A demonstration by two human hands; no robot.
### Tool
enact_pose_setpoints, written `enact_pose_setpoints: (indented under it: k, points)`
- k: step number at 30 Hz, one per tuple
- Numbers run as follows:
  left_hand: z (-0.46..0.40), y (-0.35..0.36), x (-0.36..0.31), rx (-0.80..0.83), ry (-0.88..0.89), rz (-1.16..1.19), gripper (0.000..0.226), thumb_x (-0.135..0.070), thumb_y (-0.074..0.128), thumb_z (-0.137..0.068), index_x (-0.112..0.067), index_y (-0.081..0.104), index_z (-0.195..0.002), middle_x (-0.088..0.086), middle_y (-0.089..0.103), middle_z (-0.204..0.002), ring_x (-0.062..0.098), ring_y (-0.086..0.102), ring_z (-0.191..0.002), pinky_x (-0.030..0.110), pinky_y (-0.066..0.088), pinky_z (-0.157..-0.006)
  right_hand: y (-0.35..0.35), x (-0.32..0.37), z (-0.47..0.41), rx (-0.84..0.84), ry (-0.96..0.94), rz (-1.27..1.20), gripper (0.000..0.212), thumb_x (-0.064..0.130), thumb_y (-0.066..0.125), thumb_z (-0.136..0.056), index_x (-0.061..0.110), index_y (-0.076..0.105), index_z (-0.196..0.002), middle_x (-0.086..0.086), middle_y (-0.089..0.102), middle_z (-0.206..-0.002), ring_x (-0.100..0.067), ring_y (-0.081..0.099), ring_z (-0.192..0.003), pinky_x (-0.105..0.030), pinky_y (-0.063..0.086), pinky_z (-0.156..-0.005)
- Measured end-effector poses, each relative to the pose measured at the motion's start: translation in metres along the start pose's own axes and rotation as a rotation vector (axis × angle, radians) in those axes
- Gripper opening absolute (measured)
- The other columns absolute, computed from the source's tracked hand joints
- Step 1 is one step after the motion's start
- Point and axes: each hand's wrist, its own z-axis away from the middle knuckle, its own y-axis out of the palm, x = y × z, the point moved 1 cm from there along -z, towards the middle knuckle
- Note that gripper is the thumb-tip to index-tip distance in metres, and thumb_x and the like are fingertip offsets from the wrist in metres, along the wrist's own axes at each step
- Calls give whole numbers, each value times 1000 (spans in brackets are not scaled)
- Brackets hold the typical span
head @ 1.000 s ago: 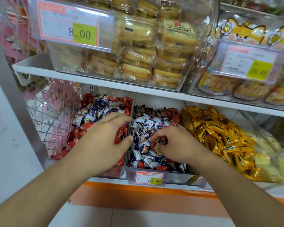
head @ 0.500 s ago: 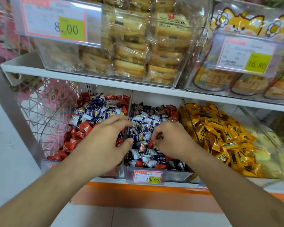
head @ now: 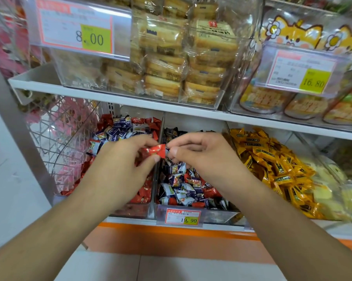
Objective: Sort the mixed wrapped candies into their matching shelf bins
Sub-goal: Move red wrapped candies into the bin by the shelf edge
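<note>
Red foil marks the candy (head: 155, 150) held between both hands above the divider (head: 159, 138): the left hand (head: 122, 167) pinches one end, the right hand (head: 199, 153) the other twist, likely passing it over. It probably belongs in the left bin (head: 130, 212), mostly red, not the middle bin (head: 217, 214) of blue-and-white pieces.

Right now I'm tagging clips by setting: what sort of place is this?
Most likely a shop's snack aisle: price tags clipped to shelf bins, heaps of wrapped candies, and packaged cakes stacked on the shelf above.
</note>
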Motion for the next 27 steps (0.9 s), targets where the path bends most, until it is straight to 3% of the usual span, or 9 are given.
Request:
enact_pose_setpoints:
  k: [2, 4, 6, 9, 13, 16, 22, 24, 27]
  points:
    - [0, -3, 9, -13, -58, -90, 31, -38, 68, -94, -38, 65, -125, -17, 70, -92, 6, 68, -85, 19, 51, -71, -6, -11, -3, 21, -40, 200, 14, 15, 75, -95, 27, 81, -97, 9, 78, -91, -4, 73, -87, -21, 58, -82]
    - [0, -3, 16, 31, -71, -134, 49, -38, 68, -94, -35, 56, -141, -9, 65, -131, 16, 62, -118, 27, 47, -96, -13, -23, -4, 126, -37, 414, 20, 15, 73, -96, 32, 81, -93, 17, 76, -91, 1, 70, -89, -23, 59, -84]
    - [1, -2, 16, 78, -21, -130, 55, -42, 65, -94, -37, 49, -146, -14, 51, -148, 13, 49, -135, 26, 37, -108, -14, -34, -1, 294, 27, 529, 18, 18, 75, -95, 35, 81, -94, 20, 75, -89, 3, 69, -87, -20, 57, -80]
    - [2, 5, 10, 146, 80, -91, 51, -45, 61, -97, -40, 49, -146, -24, 45, -148, 4, 44, -136, 18, 30, -107, -11, -50, 2, 425, 73, 660, 24, 29, 84, -88, 44, 79, -106, 23, 69, -97, 4, 63, -92, -24, 55, -81]
    - [1, 17, 7, 208, 154, -83, 50, -48, 58, -97, -38, 51, -145, -27, 41, -147, -2, 39, -137, 12, 22, -111, -9, -61, -8, 418, 16, 770, 42, 37, 88, -82, 47, 72, -120, 20, 59, -118, -6, 57, -106, -39, 53, -94]
    - [1, 20, 10, 206, 154, -74, 47, -46, 61, -97, -36, 55, -142, -25, 41, -147, -2, 40, -136, 9, 20, -109, -4, -64, -13, 368, -49, 959, 47, 41, 87, -81, 48, 67, -123, 16, 56, -126, -14, 56, -114, -42, 52, -94]
    - [3, 21, 11, 213, 154, -88, 46, -46, 60, -97, -37, 55, -142, -26, 36, -150, -2, 37, -138, 9, 18, -107, -8, -69, -22, 212, -102, 1075, 49, 41, 83, -86, 46, 65, -131, 14, 56, -131, -17, 54, -123, -39, 48, -102]
    - [2, 21, 10, 219, 146, -84, 44, -46, 59, -98, -38, 55, -141, -27, 36, -149, -2, 38, -137, 8, 18, -106, -12, -70, -24, 177, -66, 1063, 51, 38, 81, -89, 46, 63, -136, 13, 54, -133, -17, 51, -128, -39, 48, -103]
    - [1, 21, 10, 222, 144, -87, 44, -46, 59, -98, -38, 56, -140, -27, 36, -149, -1, 39, -137, 11, 21, -107, -24, -64, -21, 168, -57, 841, 48, 31, 83, -88, 46, 67, -131, 17, 58, -128, -11, 53, -124, -37, 48, -105]
